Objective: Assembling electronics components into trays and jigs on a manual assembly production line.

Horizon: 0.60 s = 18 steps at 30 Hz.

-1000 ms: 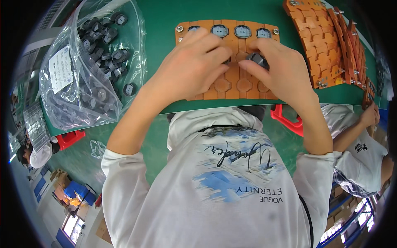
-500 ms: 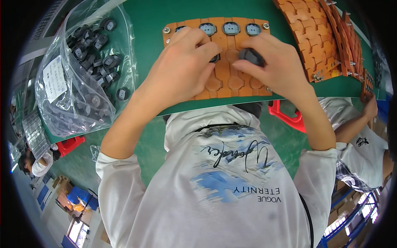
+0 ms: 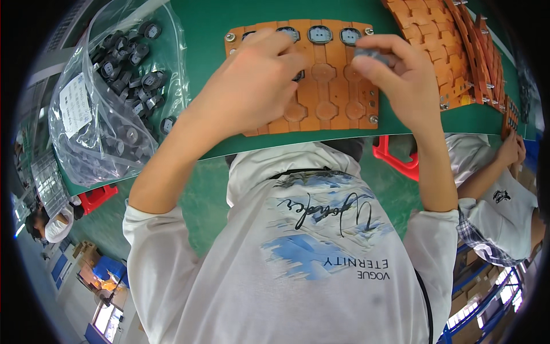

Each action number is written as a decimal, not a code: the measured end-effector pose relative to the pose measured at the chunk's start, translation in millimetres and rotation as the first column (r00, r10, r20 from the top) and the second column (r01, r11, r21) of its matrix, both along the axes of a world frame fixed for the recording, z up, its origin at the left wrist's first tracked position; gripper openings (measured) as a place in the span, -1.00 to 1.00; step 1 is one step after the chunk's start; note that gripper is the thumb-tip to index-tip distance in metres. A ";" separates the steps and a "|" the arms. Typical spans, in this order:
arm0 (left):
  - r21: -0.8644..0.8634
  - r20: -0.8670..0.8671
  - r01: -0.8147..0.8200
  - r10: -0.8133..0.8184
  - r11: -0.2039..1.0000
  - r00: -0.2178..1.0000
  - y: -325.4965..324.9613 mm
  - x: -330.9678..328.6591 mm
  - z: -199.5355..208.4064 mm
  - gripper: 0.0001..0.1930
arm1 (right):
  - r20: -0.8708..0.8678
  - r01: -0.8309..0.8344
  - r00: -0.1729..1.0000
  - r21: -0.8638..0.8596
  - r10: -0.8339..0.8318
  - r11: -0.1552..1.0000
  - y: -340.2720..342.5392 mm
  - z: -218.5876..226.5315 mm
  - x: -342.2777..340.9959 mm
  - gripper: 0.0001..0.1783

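Note:
An orange panel (image 3: 312,106) with rows of round recesses lies before me on the green table. Dark grey rounded plastic parts fill its far row, such as the part with a pale two-holed face (image 3: 320,35). My left hand (image 3: 258,80) covers the panel's left side. Its fingers are bent and pressed together at a dark part (image 3: 299,75) in the second row, mostly hidden by the fingertips. My right hand (image 3: 404,74) is raised over the panel's right edge, pinching another dark grey part (image 3: 372,55) between thumb and fingers, tilted and slightly blurred.
A clear plastic bag (image 3: 123,129) of loose dark parts lies open at the left. Several orange woven-looking panels (image 3: 427,43) are stacked at the right. Red stools (image 3: 395,160) show below the table edge. At far right, a co-worker's hands (image 3: 511,150) handle a similar panel.
My right hand has moved right and slightly up, away from the second row, with the part turned in its fingers. My left hand has shifted slightly up, its fingers still over the second row.

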<state>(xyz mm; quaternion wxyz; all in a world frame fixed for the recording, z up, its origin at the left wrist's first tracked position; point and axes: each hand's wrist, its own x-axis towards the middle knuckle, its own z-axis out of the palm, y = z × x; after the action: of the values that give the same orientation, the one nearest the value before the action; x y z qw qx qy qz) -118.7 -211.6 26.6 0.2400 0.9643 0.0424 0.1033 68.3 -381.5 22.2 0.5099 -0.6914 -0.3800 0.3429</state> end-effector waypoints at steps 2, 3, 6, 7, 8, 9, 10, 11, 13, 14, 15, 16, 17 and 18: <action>-0.037 0.022 0.013 -0.013 0.999 1.000 4.9 -3.4 -0.8 -0.72 | 0.302 -0.038 0.953 0.007 0.034 0.999 -2.8 1.4 -6.5 -0.66; -0.047 0.037 0.027 -0.025 0.999 0.999 6.4 -5.9 -0.9 -0.71 | 0.577 -0.079 0.814 -0.003 0.067 0.997 -3.1 1.4 -10.1 -0.65; -0.051 0.091 0.028 -0.024 0.998 0.996 2.5 -7.3 -3.3 -0.70 | 0.712 -0.100 0.702 0.072 0.019 0.992 1.3 -9.8 -15.4 -0.61; -0.046 0.125 0.006 0.000 0.999 0.992 0.6 -8.7 -4.5 -0.70 | 0.773 -0.106 0.634 0.078 0.007 0.991 3.1 -11.4 -17.6 -0.60; -0.046 0.124 0.006 -0.001 0.999 0.992 -1.6 -8.7 -4.9 -0.70 | 0.800 -0.109 0.600 0.096 -0.012 0.989 5.1 -14.4 -18.3 -0.58; -0.037 0.117 -0.012 0.016 0.999 0.993 -4.4 -7.9 -5.1 -0.70 | 0.800 -0.108 0.600 0.097 -0.012 0.989 4.5 -14.7 -19.3 -0.58; -0.028 0.112 -0.034 0.037 0.999 0.993 -6.1 -7.8 -4.8 -0.69 | 0.795 -0.118 0.605 0.046 0.035 0.992 4.5 -14.2 -19.7 -0.61; -0.026 0.113 -0.038 0.040 0.999 0.993 -5.2 -6.8 -4.0 -0.69 | 0.788 -0.127 0.610 -0.005 0.082 0.992 4.1 -13.5 -20.0 -0.65; -0.039 0.021 -0.009 0.010 0.999 1.000 -1.1 -4.7 -1.2 -0.69 | 0.676 -0.090 0.736 0.031 0.046 0.995 2.9 -6.7 -18.5 -0.71; -0.035 0.020 -0.014 0.015 0.999 1.000 -2.0 -5.2 0.4 -0.69 | 0.542 -0.045 0.840 0.057 0.007 0.997 2.8 -3.0 -16.6 -0.76; 0.000 0.063 -0.044 0.044 0.999 0.997 -4.7 -4.2 1.8 -0.67 | 0.541 -0.048 0.841 0.060 0.008 0.997 2.7 0.7 -13.2 -0.76; 0.030 0.110 -0.065 0.062 0.997 0.992 -8.2 -0.9 3.0 -0.65 | 0.387 0.034 0.921 0.061 -0.055 0.998 0.5 5.6 -8.8 -0.77; 0.028 0.112 -0.059 0.055 0.998 0.992 -14.2 2.3 5.7 -0.65 | 0.221 0.117 0.967 0.048 -0.125 0.992 -2.4 8.3 -5.2 -0.77; 0.047 0.148 -0.077 0.069 0.996 0.987 -23.4 6.5 9.1 -0.61 | 0.102 0.103 0.989 0.061 -0.109 0.993 -5.8 8.8 -2.7 -0.76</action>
<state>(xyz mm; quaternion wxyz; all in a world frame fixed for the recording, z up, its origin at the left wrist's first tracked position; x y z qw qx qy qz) -112.3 -235.0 35.7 0.2129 0.9580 0.0573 0.1835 65.6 -387.3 31.0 0.5255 -0.7134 -0.3784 0.2677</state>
